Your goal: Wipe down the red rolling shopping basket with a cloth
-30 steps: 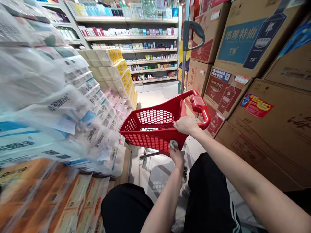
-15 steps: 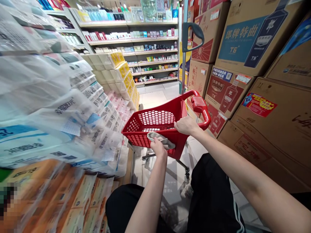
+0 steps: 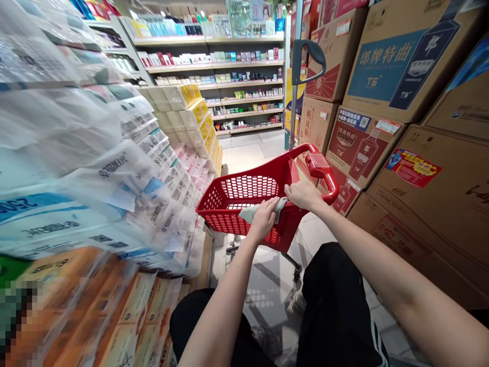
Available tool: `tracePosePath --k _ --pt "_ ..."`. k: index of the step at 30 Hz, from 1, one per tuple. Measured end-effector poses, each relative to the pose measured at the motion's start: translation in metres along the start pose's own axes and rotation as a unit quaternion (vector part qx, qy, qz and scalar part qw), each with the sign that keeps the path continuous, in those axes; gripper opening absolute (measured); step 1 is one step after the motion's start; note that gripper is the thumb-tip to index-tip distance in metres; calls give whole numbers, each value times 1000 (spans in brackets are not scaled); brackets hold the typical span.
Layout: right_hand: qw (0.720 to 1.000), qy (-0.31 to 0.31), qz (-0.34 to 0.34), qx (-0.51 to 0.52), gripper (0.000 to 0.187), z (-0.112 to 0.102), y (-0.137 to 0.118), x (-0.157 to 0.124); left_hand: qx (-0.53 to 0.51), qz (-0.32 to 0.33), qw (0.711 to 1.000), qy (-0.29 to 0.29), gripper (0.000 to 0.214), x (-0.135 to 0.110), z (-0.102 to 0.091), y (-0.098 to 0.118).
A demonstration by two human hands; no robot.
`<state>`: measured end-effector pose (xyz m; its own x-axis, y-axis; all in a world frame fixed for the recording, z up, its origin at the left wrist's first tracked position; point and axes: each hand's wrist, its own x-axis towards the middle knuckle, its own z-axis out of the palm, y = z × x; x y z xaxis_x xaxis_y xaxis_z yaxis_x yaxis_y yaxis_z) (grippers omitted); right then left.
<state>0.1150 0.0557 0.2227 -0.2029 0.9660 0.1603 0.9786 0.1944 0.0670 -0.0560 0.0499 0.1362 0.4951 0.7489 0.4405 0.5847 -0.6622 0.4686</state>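
Observation:
A red plastic shopping cart (image 3: 229,206) stands in a narrow aisle in front of me. My left hand (image 3: 263,220) is closed on a grey cloth (image 3: 250,211) and presses it against the cart's near rim. My right hand (image 3: 303,194) is wrapped round the cart's red handle (image 3: 326,176) at its near end. The basket looks bare inside.
Stacked packs of tissue paper (image 3: 114,173) fill the left side. Tall piles of cardboard boxes (image 3: 405,127) line the right. A grey trolley handle (image 3: 305,61) rises behind the cart. Shelves of small goods (image 3: 229,76) close off the far end beyond a tiled floor (image 3: 248,150).
My left hand has risen with the cloth from the cart's lower outer wall to its near rim, sliding right toward my right hand. The right hand stays on the handle.

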Motion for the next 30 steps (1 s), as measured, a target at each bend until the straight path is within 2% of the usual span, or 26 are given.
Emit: tracePosePath --k 4,7,12,16,22,25,27,30 --pt "1000 -9 1 -9 63 2 3 2 124 26 990 -59 36 11 -9 2" --pt "1000 -8 -7 -23 61 4 3 4 204 43 974 -87 30 18 -9 7" --pt "999 -2 -33 -42 59 7 3 3 250 35 966 -53 29 17 3 8" --pt "998 -2 -52 -46 61 8 4 1 259 14 965 -45 29 8 6 -6" --pt "997 -2 -51 -57 65 6 8 -2 288 -36 956 -39 25 -21 -19 -55" --pt "997 3 -46 -62 65 7 8 -2 309 -61 949 -28 25 -32 -26 -69" --pt "997 6 -37 -64 64 10 8 -1 318 -76 945 -20 24 -33 -24 -67" --pt "997 3 -26 -70 63 14 11 2 305 -75 949 -6 24 -24 -10 -48"
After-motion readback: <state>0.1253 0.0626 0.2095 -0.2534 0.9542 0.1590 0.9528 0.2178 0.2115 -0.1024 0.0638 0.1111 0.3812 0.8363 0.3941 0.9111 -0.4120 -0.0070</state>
